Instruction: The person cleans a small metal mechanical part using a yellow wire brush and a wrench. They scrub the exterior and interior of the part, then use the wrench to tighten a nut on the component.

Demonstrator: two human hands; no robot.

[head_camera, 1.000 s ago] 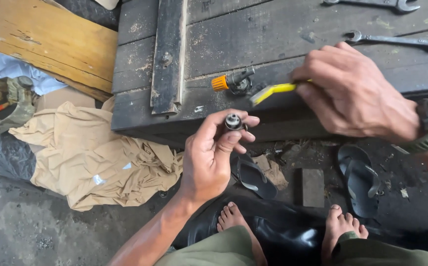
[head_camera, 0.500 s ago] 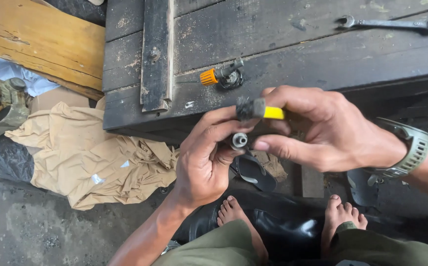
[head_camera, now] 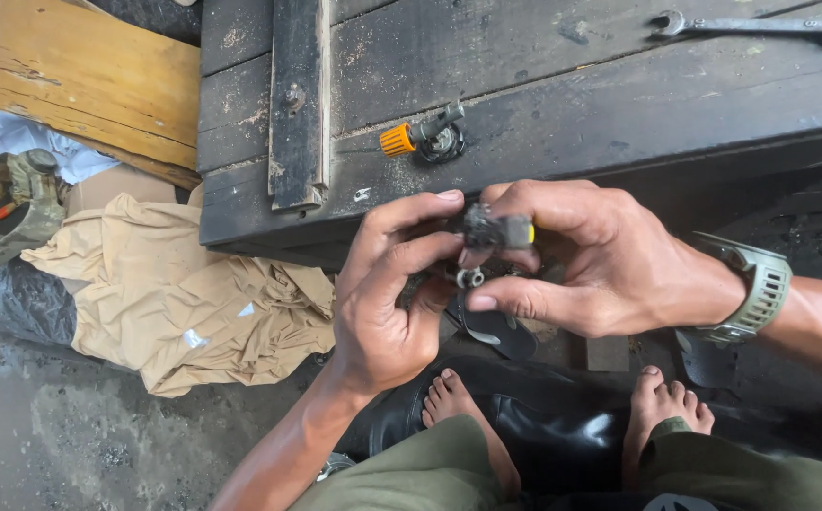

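Observation:
My left hand (head_camera: 387, 303) grips a small round metal part (head_camera: 469, 277) between thumb and fingers, just below the front edge of a dark wooden bench (head_camera: 562, 104). My right hand (head_camera: 581, 255), with a green watch on its wrist, holds a yellow-handled brush (head_camera: 496, 230). The brush's dirty dark bristle head rests right above the metal part, close to my left fingertips. Both hands meet in front of the bench edge. Most of the yellow handle is hidden inside my right fist.
On the bench lie an orange-capped small tool (head_camera: 420, 135) beside a black ring, a dark wooden strip (head_camera: 297, 104) and a spanner (head_camera: 751, 24). A tan cloth (head_camera: 174, 293) is heaped on the floor at left. Black sandals (head_camera: 491, 331) and my bare feet (head_camera: 453, 402) are below.
My right hand lifted the brush off the bench and carried it left and down to the metal part. My left hand rose slightly to meet it, and the brush head now sits against the part.

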